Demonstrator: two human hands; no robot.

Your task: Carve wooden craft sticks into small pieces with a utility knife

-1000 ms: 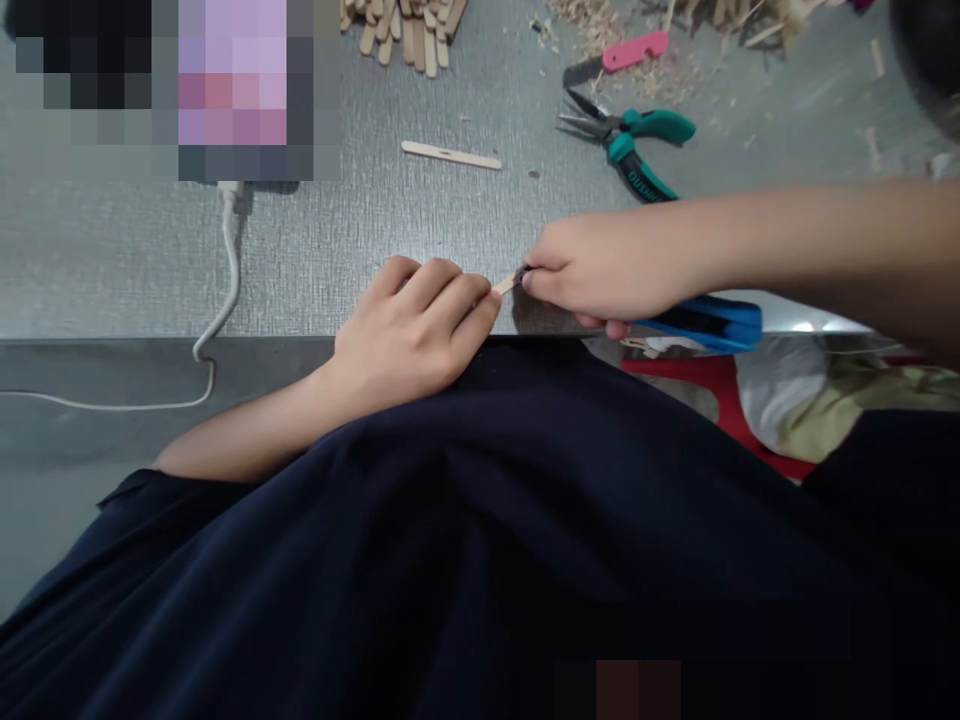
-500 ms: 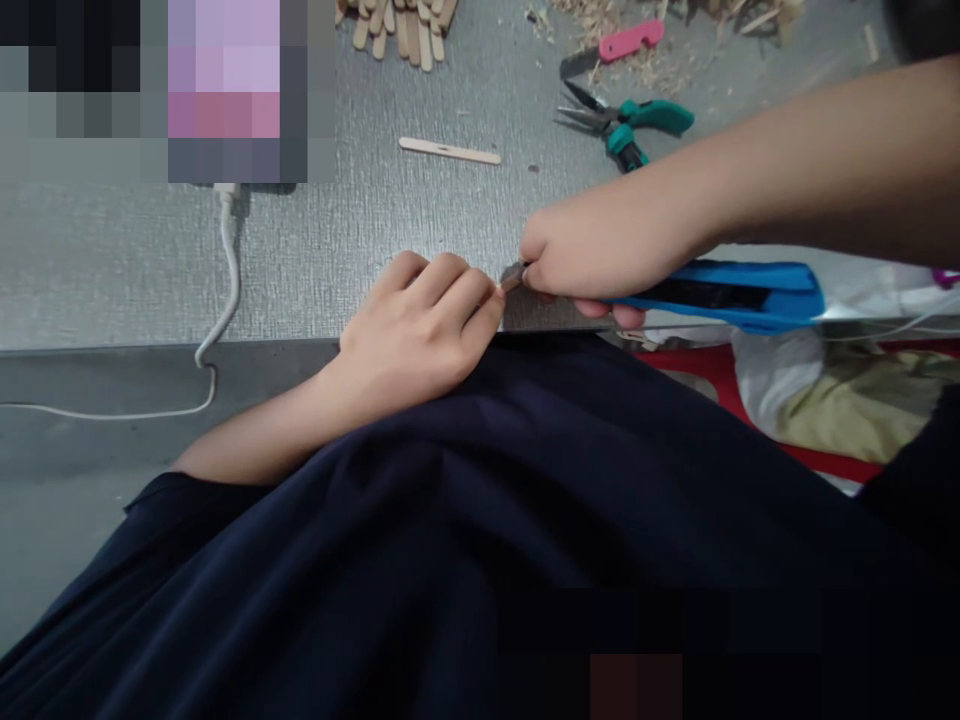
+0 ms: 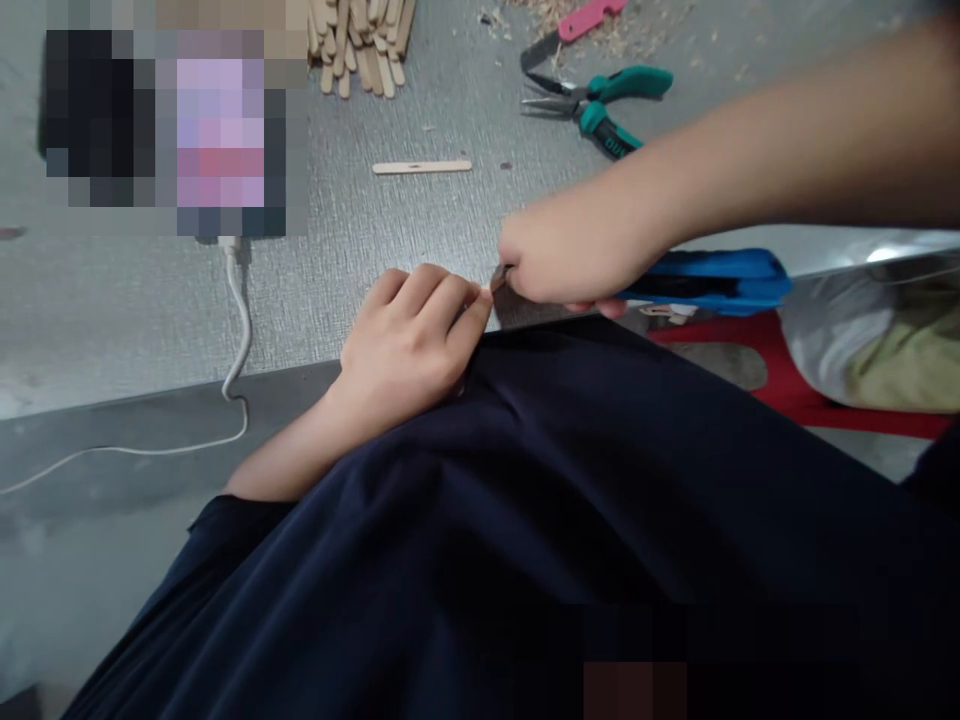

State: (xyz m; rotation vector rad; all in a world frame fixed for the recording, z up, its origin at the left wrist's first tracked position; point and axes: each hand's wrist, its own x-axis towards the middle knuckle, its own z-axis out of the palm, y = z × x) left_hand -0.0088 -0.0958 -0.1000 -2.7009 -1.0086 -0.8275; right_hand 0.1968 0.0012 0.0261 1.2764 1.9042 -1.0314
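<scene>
My right hand (image 3: 574,250) is wrapped round a blue utility knife (image 3: 712,280), its handle pointing right along the table edge. The knife's blade is mostly hidden under that hand. My left hand (image 3: 412,335) lies at the table's front edge with bent fingers, thumb and forefinger pinched on a small wooden piece (image 3: 496,282). Only a short brown bit of this piece shows, right at the blade and my right thumb. Just beyond the hands a single flat craft stick (image 3: 422,167) with a dark mark lies on the table.
Green-handled long-nose pliers (image 3: 600,98) lie beyond my right forearm, touching or close to a pink-handled folding knife (image 3: 574,30). A pile of craft sticks (image 3: 360,45) and wood shavings (image 3: 645,25) are at the back. A white cable (image 3: 244,330) hangs over the grey table's edge (image 3: 172,385).
The view has shifted and tilted, so the table items sit lower and further left. Both hands keep their grip close together; the wooden piece between them shows at a slightly steeper angle.
</scene>
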